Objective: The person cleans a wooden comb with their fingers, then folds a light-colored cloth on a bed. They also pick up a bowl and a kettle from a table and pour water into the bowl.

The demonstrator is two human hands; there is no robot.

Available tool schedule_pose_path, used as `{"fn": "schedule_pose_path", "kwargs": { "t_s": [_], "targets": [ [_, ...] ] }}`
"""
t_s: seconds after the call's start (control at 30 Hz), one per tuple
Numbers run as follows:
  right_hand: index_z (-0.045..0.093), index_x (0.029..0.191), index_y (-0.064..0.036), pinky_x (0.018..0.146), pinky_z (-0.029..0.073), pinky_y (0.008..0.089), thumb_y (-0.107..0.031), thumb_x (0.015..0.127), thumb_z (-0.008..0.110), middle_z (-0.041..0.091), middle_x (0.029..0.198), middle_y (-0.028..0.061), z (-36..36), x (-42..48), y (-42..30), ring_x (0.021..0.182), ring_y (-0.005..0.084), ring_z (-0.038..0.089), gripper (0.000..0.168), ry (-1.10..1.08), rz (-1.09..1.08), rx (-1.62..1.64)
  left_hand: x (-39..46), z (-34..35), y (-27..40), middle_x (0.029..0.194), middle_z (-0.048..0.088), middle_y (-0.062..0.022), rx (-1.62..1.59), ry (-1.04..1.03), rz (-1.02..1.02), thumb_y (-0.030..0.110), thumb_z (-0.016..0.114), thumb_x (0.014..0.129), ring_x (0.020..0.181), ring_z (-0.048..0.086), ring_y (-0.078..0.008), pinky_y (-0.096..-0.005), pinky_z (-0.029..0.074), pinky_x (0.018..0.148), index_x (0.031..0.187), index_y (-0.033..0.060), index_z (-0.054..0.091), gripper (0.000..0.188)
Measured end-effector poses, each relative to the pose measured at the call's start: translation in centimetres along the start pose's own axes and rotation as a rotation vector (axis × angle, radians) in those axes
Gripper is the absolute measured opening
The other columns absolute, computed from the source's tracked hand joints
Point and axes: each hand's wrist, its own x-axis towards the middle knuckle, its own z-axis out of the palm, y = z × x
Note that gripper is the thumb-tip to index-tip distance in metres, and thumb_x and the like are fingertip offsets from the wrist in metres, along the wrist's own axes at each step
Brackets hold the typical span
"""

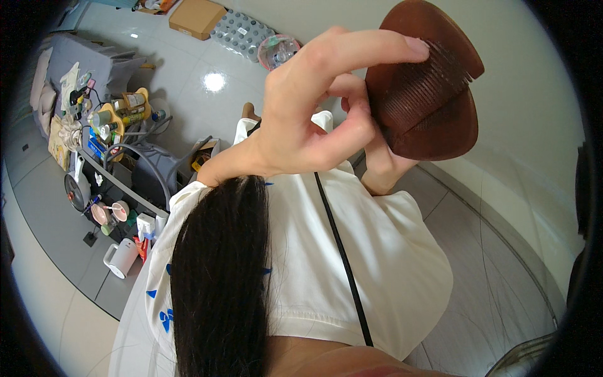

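Observation:
A reddish-brown comb (424, 99) is raised at the upper right. It shows two rounded parts with fine teeth between them; whether these are one comb or two overlapping ones, I cannot tell. With its index fingertip on the teeth and other fingers curled at the near edge, my left hand (320, 103) grips it. My right hand (384, 162) holds it from behind and below, most of its fingers hidden. Long dark hair (219, 278) hangs over the left side of the white top (315, 245), away from the comb. A black cord (341, 254) crosses the top.
At left, a grey chair (153, 172) stands by a desk holding pink cups (120, 210) and a white kettle (123, 258). A cloth-covered surface (113, 56) bears loose items. A cardboard box (195, 19), wrapped bottles (240, 35) and a bin (278, 52) line the wall.

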Motion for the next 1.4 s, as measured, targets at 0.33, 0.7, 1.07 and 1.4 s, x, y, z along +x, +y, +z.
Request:
{"fn": "schedule_pose_path", "kwargs": {
  "t_s": [0.33, 0.7, 1.07, 1.4],
  "targets": [
    [0.049, 0.106, 0.009, 0.075, 0.048, 0.0287, 0.006, 0.069, 0.065, 0.062, 0.095, 0.0166, 0.8, 0.1, -0.5, 0.085, 0.0194, 0.061, 0.041, 0.086, 0.036, 0.006, 0.2, -0.3, -0.3, 0.128, 0.035, -0.0246, 0.057, 0.004, 0.004, -0.019, 0.038, 0.069, 0.063, 0.054, -0.0137, -0.0212, 0.046, 0.048, 0.122, -0.0029, 0.027, 0.056],
    [0.052, 0.098, 0.006, 0.063, 0.048, 0.0239, 0.005, 0.069, 0.068, 0.063, 0.080, 0.0121, 0.1, 0.0, -0.5, 0.069, 0.0137, 0.062, 0.033, 0.050, -0.042, -0.284, 0.5, -0.6, -0.1, 0.122, 0.039, -0.0235, 0.065, 0.036, -0.011, -0.019, 0.036, 0.071, 0.063, 0.052, -0.0145, -0.0210, 0.045, 0.048, 0.119, -0.0039, 0.029, 0.050],
    [0.055, 0.098, 0.007, 0.060, 0.047, 0.0245, 0.009, 0.066, 0.068, 0.063, 0.078, 0.0121, 0.1, 0.7, -2.0, 0.066, 0.0159, 0.062, 0.034, 0.000, -0.031, -0.525, 0.6, -0.2, 0.6, 0.121, 0.039, -0.0242, 0.015, 0.012, -0.009, -0.017, 0.038, 0.070, 0.060, 0.051, -0.0159, -0.0256, 0.047, 0.053, 0.119, -0.0014, 0.030, 0.052],
    [0.054, 0.102, 0.006, 0.063, 0.047, 0.0219, 0.010, 0.068, 0.067, 0.063, 0.078, 0.0112, 0.2, 0.6, -2.2, 0.069, 0.0125, 0.061, 0.037, 0.015, 0.084, -0.406, 0.3, -0.5, 0.3, 0.119, 0.040, -0.0231, 0.018, -0.021, 0.010, -0.019, 0.039, 0.066, 0.066, 0.052, -0.0163, -0.0260, 0.047, 0.058, 0.119, -0.0021, 0.031, 0.056]
  ]
}}
